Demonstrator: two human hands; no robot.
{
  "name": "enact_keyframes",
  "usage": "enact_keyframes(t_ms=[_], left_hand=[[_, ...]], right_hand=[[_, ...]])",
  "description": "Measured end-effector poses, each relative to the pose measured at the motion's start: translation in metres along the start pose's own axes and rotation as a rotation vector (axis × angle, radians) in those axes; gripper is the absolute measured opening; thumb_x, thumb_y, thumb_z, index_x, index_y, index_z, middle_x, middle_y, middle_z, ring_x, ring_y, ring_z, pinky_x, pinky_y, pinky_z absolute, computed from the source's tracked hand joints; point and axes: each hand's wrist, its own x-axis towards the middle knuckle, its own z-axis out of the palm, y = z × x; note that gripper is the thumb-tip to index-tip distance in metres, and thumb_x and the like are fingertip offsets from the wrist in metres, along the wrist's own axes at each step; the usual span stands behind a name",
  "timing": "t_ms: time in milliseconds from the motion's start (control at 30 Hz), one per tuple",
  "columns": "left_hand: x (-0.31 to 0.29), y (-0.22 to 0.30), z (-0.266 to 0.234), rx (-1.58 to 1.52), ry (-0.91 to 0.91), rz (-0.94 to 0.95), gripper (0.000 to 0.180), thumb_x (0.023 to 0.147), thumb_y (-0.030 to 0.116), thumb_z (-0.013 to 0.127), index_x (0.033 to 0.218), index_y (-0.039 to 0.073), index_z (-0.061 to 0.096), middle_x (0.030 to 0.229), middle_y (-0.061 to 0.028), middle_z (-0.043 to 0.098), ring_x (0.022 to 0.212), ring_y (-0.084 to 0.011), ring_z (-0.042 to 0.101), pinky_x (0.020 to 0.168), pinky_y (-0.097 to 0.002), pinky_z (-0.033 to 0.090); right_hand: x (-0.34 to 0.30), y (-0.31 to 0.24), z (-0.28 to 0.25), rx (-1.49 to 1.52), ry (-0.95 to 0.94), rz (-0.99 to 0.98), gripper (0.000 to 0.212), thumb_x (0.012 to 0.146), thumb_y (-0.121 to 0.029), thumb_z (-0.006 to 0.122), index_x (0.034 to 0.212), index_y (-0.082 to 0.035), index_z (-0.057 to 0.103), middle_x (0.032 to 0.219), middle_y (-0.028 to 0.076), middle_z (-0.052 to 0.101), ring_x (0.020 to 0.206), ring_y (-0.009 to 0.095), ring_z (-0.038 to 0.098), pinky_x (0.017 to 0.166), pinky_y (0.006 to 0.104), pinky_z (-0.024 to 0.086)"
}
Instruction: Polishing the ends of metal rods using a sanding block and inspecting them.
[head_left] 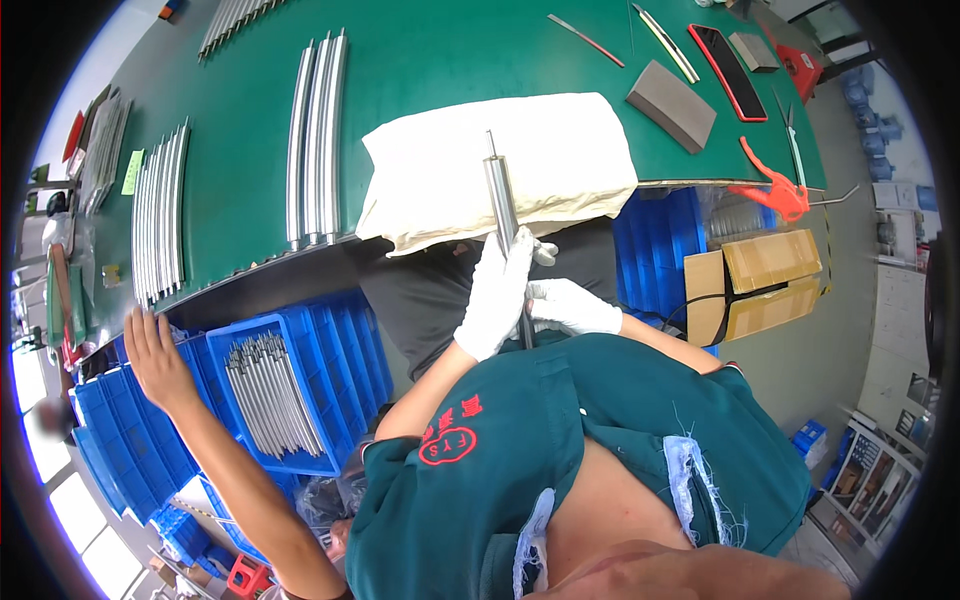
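A metal rod (503, 200) is held at the near edge of the white cloth (580, 150), its thin tip extended over it. The shaft is enclosed by the curled fingers of the gloved left hand (497, 290). Nearer the body than the cloth, the gloved right hand (575, 306) is bent toward the shaft; its closure cannot be told, the fingertips being partly hidden. Further rods (316, 140) are laid left of the cloth.

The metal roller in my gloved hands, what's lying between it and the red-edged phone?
Between the roller and the phone, the head view shows part of the cream cloth, then a grey-brown block on the green tabletop.
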Motion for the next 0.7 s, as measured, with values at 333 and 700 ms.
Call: enact_keyframes(t_ms=[333, 700], left_hand=[[-0.002, 0.007, 0.0, 0.042, -0.036, 0.008, 0.029, 0.094, 0.03, 0.042, 0.095, 0.002, 0.046, 0.078, -0.0093, 0.057, 0.087, -0.0189, 0.058, 0.083, -0.0345, 0.044], [-0.001, 0.004, 0.003, 0.104, -0.009, -0.014, 0.029, 0.093, 0.03, 0.044, 0.095, 0.002, 0.047, 0.077, -0.0085, 0.057, 0.086, -0.0178, 0.059, 0.081, -0.0332, 0.045]], right_hand=[[0.004, 0.013, -0.004, 0.226, -0.113, -0.023, 0.031, 0.09, -0.021, 0.05, 0.113, 0.0, 0.045, 0.103, 0.011, 0.057, 0.096, 0.022, 0.059, 0.084, 0.0327, 0.049], [-0.001, 0.012, -0.003, 0.21, -0.084, -0.062, 0.027, 0.09, -0.022, 0.05, 0.108, -0.001, 0.049, 0.101, 0.007, 0.057, 0.09, 0.016, 0.059, 0.078, 0.029, 0.049]])
